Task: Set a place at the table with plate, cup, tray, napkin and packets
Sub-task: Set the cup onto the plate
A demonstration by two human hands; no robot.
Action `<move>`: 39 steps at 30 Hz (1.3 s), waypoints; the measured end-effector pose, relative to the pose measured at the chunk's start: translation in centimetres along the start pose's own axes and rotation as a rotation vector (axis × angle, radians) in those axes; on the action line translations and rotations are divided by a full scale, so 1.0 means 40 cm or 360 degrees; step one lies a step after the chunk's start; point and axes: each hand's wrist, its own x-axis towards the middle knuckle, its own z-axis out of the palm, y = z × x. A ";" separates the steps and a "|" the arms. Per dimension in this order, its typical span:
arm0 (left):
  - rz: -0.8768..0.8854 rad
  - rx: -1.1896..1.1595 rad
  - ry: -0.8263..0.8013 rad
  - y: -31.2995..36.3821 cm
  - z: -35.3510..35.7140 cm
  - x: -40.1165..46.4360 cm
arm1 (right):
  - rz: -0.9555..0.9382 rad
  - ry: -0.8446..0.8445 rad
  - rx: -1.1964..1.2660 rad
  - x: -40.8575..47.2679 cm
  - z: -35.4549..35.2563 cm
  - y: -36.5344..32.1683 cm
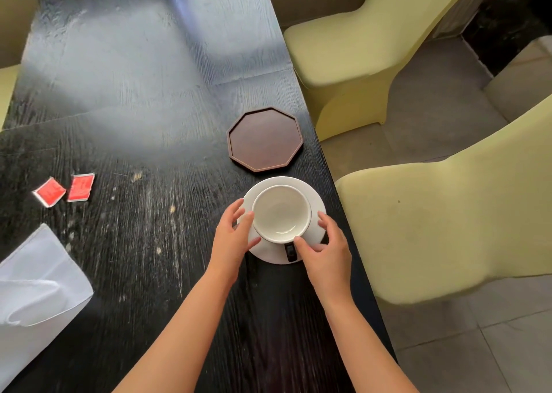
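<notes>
Cup (pixel 280 213), white and empty, sits on a white plate (pixel 313 198) at the right edge of a dark table (pixel 149 94). Left hand (pixel 233 237) touches the cup's left side, fingers spread and straight. Right hand (pixel 325 249) lies at its right, fingers loosely curved, thumb by the dark handle (pixel 290 253). Just beyond the plate lies an eight-sided brown tray (pixel 265 138). Far left of the plate lie two red packets (pixel 64 189) and a white napkin (pixel 35 282). Risk: the plate probably slips off the nearby table edge if nudged, or the loose cup slides.
</notes>
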 end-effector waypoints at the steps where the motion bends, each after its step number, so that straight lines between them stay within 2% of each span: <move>1: 0.0033 0.0044 0.0028 -0.005 -0.002 -0.006 | -0.0020 -0.0064 0.0016 0.005 -0.003 0.001; 6: 0.0174 0.0062 -0.0136 -0.039 -0.003 -0.051 | -0.0083 -0.0314 0.0087 0.027 -0.016 -0.002; 12: 0.0191 0.0040 -0.0142 -0.041 0.005 -0.051 | -0.0109 -0.0312 0.0111 0.031 -0.020 -0.001; 20: 0.0185 0.0207 -0.0124 -0.039 -0.005 -0.054 | -0.0149 -0.0299 0.0049 0.030 -0.019 0.002; 25: 0.0295 0.0593 -0.0070 -0.005 -0.027 -0.087 | -0.0122 -0.0243 -0.0172 0.023 -0.044 -0.028; 29: 0.0434 0.1070 -0.0066 0.052 -0.059 -0.138 | -0.0072 -0.0344 -0.0467 0.012 -0.076 -0.085; 33: 0.0591 0.1602 0.0000 0.117 -0.106 -0.213 | -0.0363 -0.0456 -0.0934 -0.050 -0.073 -0.169; 39: 0.0836 0.1973 0.0345 0.184 -0.243 -0.375 | -0.1167 -0.0642 -0.1366 -0.212 0.011 -0.297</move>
